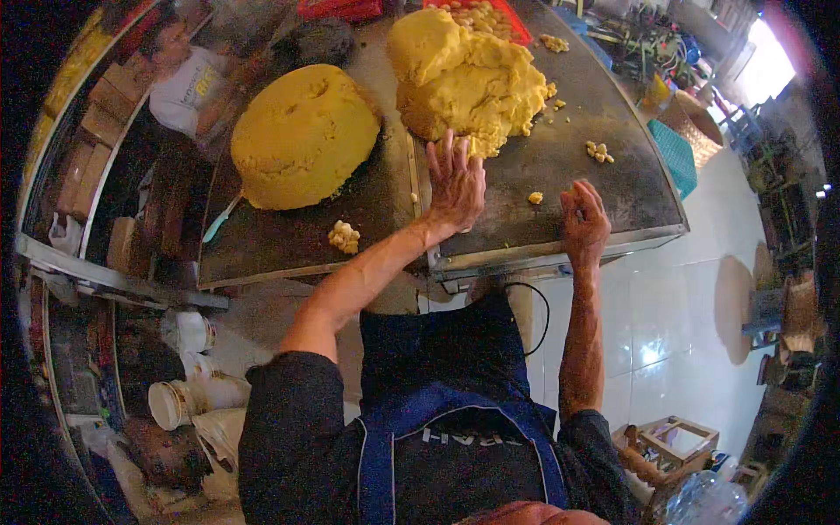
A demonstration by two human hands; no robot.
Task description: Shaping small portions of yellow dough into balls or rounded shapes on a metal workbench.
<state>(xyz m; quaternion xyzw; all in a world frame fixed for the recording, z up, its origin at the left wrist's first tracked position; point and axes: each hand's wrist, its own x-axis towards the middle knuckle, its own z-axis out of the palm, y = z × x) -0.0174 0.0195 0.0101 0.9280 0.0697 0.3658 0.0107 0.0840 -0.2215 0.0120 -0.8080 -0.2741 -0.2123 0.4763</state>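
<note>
My left hand (457, 180) reaches over the table, its spread fingertips touching the lower edge of a large, torn mound of yellow dough (476, 85). Its palm faces down, and nothing shows gripped in it. My right hand (585, 213) is raised near the table's front edge with its fingers curled in; whether a bit of dough is inside cannot be seen. Just left of it lies a small yellow dough lump (535, 197). A smoother, rounded dough mound (305, 138) rests on the left part of the table, with a turquoise-handled tool (222, 220) against its lower left side.
Pale lumpy clusters lie at the front left (344, 237) and the right (599, 152). A red tray (518, 23) of small dough pieces stands at the back. Another person (187, 85) is beyond the table's left side. White buckets (169, 405) are on the lower left.
</note>
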